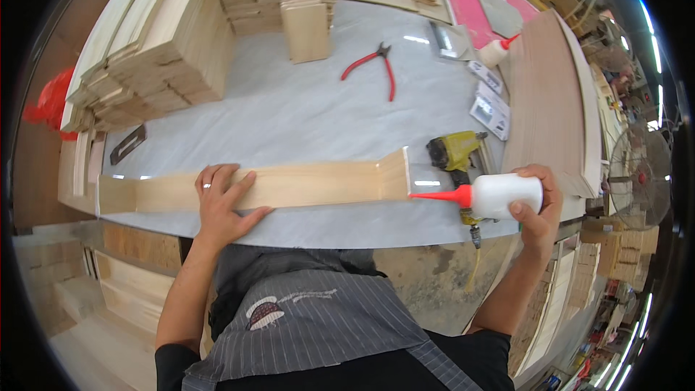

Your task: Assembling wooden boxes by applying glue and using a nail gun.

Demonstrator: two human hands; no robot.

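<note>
A long light-wood piece with a short upright board at each end, like a shallow U-shaped frame, lies along the table's near edge. My left hand rests on its long board with fingers spread, left of the middle. In my right hand is a white glue bottle with a red nozzle, held sideways. The nozzle's tip points left and is at the outer edge of the frame's right upright board. Just behind the bottle lies a yellow and black nail gun with a hose fitting.
Red-handled pliers lie on the grey tabletop. Tall stacks of wood boards stand at the back left. A second glue bottle, small white boxes and a large brown panel are on the right.
</note>
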